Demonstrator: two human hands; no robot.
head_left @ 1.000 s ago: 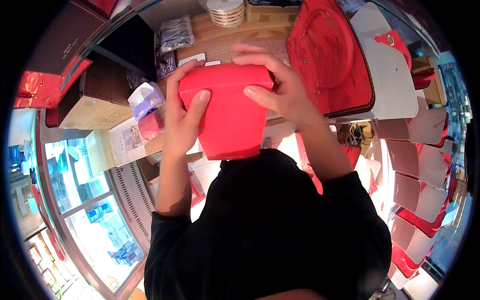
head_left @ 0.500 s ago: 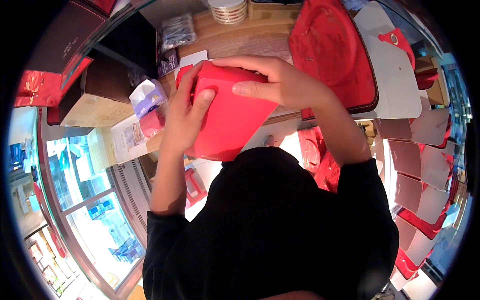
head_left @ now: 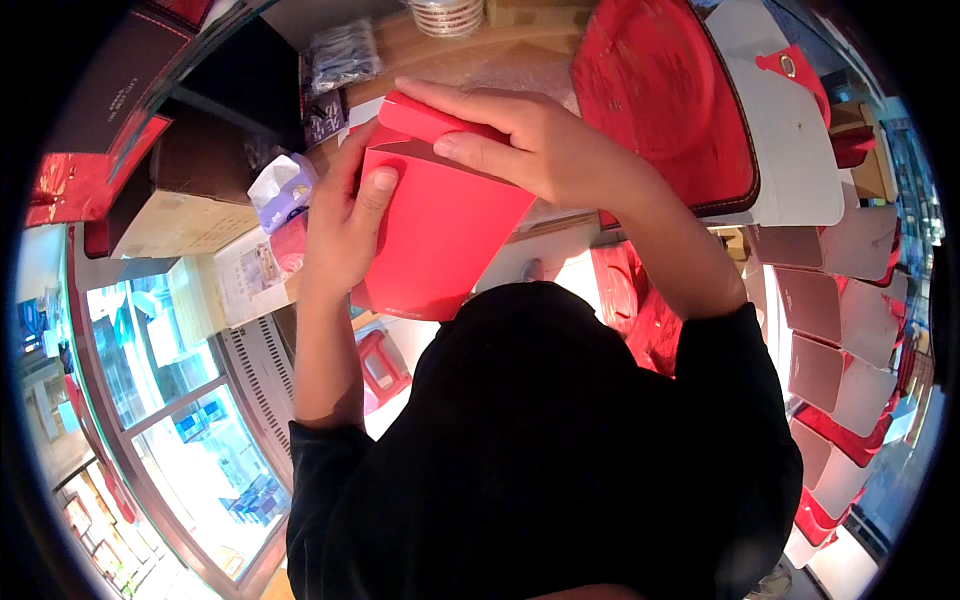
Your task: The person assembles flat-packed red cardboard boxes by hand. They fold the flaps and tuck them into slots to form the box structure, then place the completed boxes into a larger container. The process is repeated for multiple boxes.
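A red cardboard box (head_left: 445,235) is held up in front of my body, over the near edge of the wooden counter (head_left: 500,55). My left hand (head_left: 345,220) wraps the box's left side, its thumb pressed on the front face. At the upper edge, my right hand (head_left: 545,145) grips a red flap (head_left: 425,120), with the fingers along its top and the thumb below. A dark gap shows between this flap and the front panel. The inside of the box is mostly hidden.
Right of the box lies a red stitched panel (head_left: 665,110) on a white board (head_left: 800,180). A purple tissue box (head_left: 282,190) and a brown carton (head_left: 190,215) stand left. Plastic-wrapped items (head_left: 343,57) and stacked bowls (head_left: 447,15) sit behind. A red stool (head_left: 380,365) is below.
The box has shifted slightly left. Its top flap has lifted away from the front panel, showing a gap. My right hand has moved up and left with the flap.
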